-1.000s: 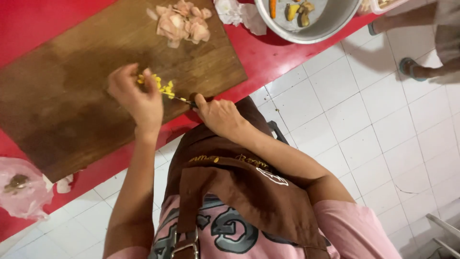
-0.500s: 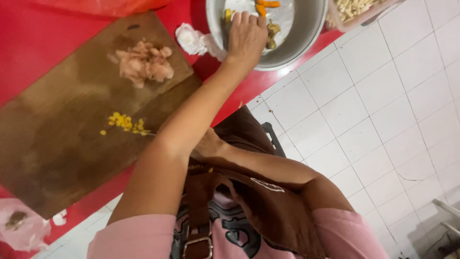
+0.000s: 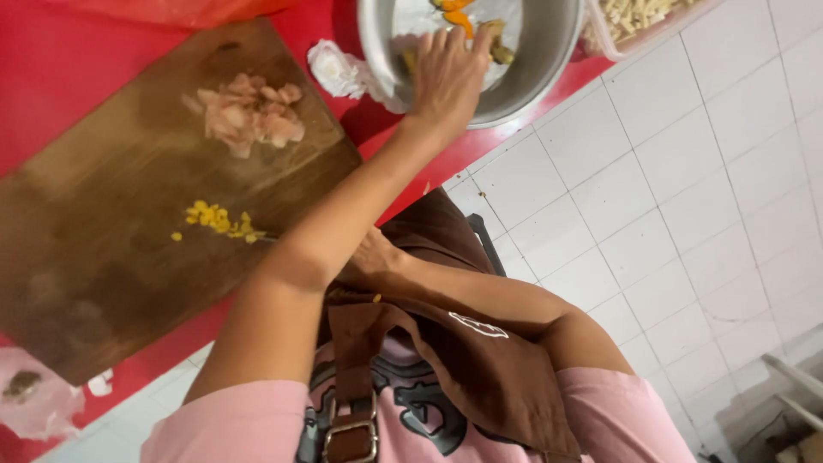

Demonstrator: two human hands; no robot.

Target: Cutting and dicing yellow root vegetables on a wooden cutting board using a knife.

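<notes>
Apron [image 3: 480,377]: brown, over pink shirt; nearest to camera.
Right hand [image 3: 373,257]: tucked close to body at table edge, largely behind the left forearm; open or closed, cannot tell; anything held, cannot tell.
Cutting board [image 3: 103,240]: dark wood, lying on red table [image 3: 77,60].
Yellow bits [image 3: 219,221]: small chopped heap near middle of board, apart from both hands.
Pale pieces [image 3: 249,116]: pinkish chopped pile at far end of board, well apart from yellow heap.
White wad [image 3: 339,70]: crumpled, on table between board and bowl.
Left hand [image 3: 450,73]: stretched over near rim into metal bowl [image 3: 549,69], fingers spread and curled down on the contents; nothing seen firmly gripped.
Bowl contents [image 3: 454,10]: orange and brownish pieces at bowl bottom, under and beyond fingertips.
Handling note: best to pinch one piece cleanly, lift clear of rim, avoid tipping bowl at table edge.
Tray [image 3: 639,17]: pale strips, beyond bowl, partly in view.
</notes>
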